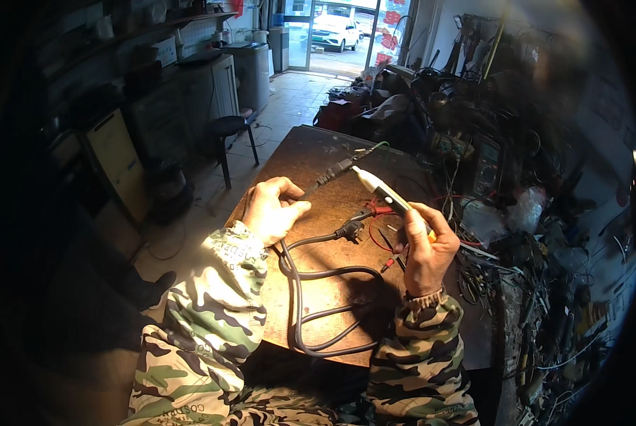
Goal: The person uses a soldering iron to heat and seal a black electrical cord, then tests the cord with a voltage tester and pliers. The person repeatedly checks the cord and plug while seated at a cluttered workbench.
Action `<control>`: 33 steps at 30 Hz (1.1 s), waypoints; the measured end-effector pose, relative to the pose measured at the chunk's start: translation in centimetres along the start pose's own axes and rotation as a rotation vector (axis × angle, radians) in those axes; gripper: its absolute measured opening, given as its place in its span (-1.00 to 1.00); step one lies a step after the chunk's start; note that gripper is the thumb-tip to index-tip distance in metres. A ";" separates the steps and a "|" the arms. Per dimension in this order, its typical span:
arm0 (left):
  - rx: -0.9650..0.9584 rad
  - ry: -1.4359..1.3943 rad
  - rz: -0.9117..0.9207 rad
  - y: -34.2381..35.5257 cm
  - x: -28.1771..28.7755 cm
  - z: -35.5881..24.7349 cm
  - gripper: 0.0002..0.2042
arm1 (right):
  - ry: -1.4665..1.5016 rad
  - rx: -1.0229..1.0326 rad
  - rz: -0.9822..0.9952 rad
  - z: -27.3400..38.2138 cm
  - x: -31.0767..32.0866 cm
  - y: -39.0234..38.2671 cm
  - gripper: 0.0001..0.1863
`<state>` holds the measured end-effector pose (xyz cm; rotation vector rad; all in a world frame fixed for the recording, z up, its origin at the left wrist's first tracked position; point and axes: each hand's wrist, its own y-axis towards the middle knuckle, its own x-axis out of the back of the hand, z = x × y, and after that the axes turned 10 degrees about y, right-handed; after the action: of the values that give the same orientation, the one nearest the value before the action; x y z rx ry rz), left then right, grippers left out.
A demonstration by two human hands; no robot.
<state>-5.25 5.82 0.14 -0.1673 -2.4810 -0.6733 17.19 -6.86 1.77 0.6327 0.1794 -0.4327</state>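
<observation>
My left hand [272, 209] is closed in a pinch on a dark power cord, just behind its black connector [334, 170]. A thin green wire [380, 146] sticks out past the connector's far end. My right hand [428, 248] grips a white and black pen-shaped voltage tester [383, 192], whose pale tip points at the connector and looks close to it; whether they touch I cannot tell. Below, the cord [300, 305] lies in loops on the wooden table [296, 153]. Its black plug [350, 231] rests between my hands.
Red test leads with probes [388, 265] lie beside my right hand. A multimeter [487, 167] stands among heaped cables and parts at the right. Beyond the table's left edge are a black stool [230, 128] and cabinets; a doorway opens at the far end.
</observation>
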 end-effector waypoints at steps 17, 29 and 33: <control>-0.033 0.025 -0.031 -0.5 -0.1 -1.0 -0.84 | -0.248 0.135 -0.019 -1.9 -1.1 -1.0 -0.72; -0.006 0.012 -0.005 -0.5 -0.3 -0.9 -0.82 | -0.270 0.116 0.032 -2.1 -1.4 -1.6 -0.72; 0.020 0.027 0.009 -0.5 -0.6 -1.5 -0.81 | -0.304 0.112 0.036 -2.2 -1.2 -2.0 -0.73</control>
<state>-4.13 4.68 0.66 -0.1611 -2.4592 -0.6427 15.20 -6.55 -0.65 0.6711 -0.1457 -0.5006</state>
